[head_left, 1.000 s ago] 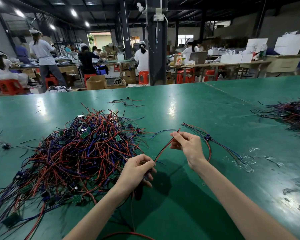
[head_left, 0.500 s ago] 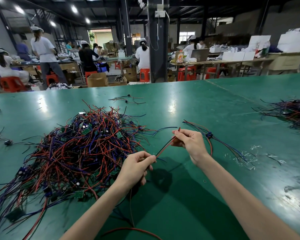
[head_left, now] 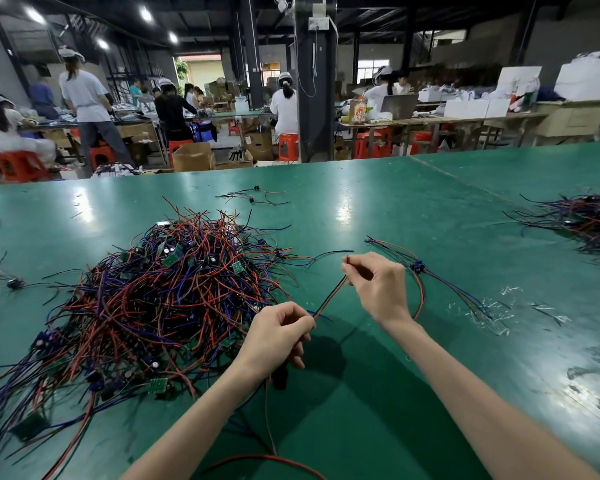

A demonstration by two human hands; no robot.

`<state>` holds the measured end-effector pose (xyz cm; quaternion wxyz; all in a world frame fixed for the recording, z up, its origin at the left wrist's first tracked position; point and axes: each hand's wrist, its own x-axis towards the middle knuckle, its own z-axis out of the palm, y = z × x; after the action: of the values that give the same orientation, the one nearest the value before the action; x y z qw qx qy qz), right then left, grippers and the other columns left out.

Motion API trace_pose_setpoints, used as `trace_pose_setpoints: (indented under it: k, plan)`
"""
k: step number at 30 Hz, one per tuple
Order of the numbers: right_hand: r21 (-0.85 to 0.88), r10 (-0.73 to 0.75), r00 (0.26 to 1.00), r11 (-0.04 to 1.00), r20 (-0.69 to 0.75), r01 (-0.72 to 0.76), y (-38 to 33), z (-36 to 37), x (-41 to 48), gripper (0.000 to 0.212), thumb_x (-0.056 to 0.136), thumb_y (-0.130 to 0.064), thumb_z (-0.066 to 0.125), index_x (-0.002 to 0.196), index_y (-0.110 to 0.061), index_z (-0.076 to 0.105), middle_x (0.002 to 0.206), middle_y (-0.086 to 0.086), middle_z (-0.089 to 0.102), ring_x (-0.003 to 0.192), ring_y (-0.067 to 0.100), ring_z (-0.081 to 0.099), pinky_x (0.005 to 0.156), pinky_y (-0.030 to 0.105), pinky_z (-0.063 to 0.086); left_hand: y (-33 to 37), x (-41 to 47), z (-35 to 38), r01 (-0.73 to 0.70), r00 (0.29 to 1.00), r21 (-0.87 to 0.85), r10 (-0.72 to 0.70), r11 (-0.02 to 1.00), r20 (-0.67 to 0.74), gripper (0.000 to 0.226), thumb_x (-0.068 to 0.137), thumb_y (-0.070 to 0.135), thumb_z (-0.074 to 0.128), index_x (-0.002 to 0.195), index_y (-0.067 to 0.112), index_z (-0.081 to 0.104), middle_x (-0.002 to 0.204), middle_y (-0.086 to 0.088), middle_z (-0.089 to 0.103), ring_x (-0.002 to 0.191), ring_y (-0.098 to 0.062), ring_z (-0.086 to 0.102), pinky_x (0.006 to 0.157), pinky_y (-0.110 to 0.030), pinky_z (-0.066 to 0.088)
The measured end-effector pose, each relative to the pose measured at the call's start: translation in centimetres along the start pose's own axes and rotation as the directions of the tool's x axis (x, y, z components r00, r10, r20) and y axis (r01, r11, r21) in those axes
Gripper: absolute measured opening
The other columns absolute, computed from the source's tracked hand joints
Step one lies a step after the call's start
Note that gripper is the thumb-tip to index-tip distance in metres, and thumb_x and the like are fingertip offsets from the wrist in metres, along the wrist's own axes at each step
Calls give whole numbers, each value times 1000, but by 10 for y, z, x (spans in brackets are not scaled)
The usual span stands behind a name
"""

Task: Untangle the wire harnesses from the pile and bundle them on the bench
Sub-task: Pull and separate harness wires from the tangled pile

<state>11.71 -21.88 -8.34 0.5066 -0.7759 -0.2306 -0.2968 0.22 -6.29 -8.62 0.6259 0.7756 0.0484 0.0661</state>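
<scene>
Beside the pile (head_left: 160, 299), left hand (head_left: 278, 336) and right hand (head_left: 378, 289) each pinch one red-black wire (head_left: 330, 296).

1 view, head-worn, wide-angle. Faces forward and down over glossy green bench top (head_left: 413, 209). Close under lens: left hand (head_left: 276, 336), right hand (head_left: 378, 289). Far behind: workshop hall (head_left: 440, 46).

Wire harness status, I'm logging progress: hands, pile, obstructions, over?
Left hand and right hand both pinch one red-black wire pair, stretched between them. Pile tangled at left. Loose harness beside right hand, not blocking.
</scene>
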Motion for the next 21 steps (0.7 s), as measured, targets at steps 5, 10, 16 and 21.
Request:
trace_pose_setpoints:
  k: [5, 10, 16, 21]
  plan:
    - [450, 523, 825, 697, 215, -559, -8, -9, 10, 13, 83, -6, 69, 71, -4, 70, 55, 2, 64, 44, 9, 54, 43, 18, 46, 0, -1, -2, -32, 999, 98, 30, 995, 19, 17, 89, 9, 63, 73, 11, 67, 51, 3, 57, 40, -13, 48, 39, -24, 47]
    - [619, 679, 573, 218, 459, -755, -18, -17, 17, 20, 89, -5, 60, 72, 4, 64, 49, 4, 61, 38, 5, 51, 38, 14, 43, -2, -1, 0, -36, 998, 126, 29, 991, 58, 16, 91, 10, 61, 80, 13, 71, 50, 6, 55, 39, -15, 46, 40, -27, 47]
    - [625, 612, 363, -287, 702, -726, -18, -25, 21, 16, 93, 0, 50, 83, 10, 59, 54, 14, 61, 40, 11, 57, 39, 14, 47, 0, 0, -2, -46, 997, 114, 39, 992, 68, 20, 90, 10, 62, 74, 19, 71, 53, 5, 57, 37, -14, 47, 36, -22, 45]
    - [622, 725, 418, -19, 548, -783, -17, -23, 22, 20, 90, 2, 55, 71, 6, 57, 49, 10, 62, 33, 7, 53, 36, 12, 44, 0, -3, 0, -46, 993, 153, 29, 987, 114, 19, 92, 14, 61, 76, 18, 71, 56, 3, 58, 35, -17, 53, 34, -19, 39]
